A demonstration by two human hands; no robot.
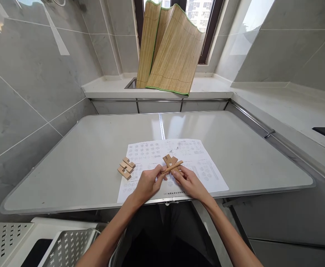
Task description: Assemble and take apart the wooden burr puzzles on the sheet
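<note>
Several notched wooden puzzle pieces (168, 160) are crossed together between my hands, above a printed sheet. One long wooden bar (173, 166) lies slantwise across the front of them. My left hand (149, 182) pinches the bar's lower left end, its fingers closed. On the other side, my right hand (189, 182) grips the crossed pieces and the bar near its right end, thumb in front. My fingers partly hide how the pieces fit together. To the left, notched wooden blocks (125, 168) lie side by side at the sheet's edge.
The printed paper sheet (209, 178) with small diagrams lies at the near edge of the white folding table (76, 163). Behind stands a bamboo mat (176, 52) on the counter by the window. White perforated baskets (70, 246) are at the lower left.
</note>
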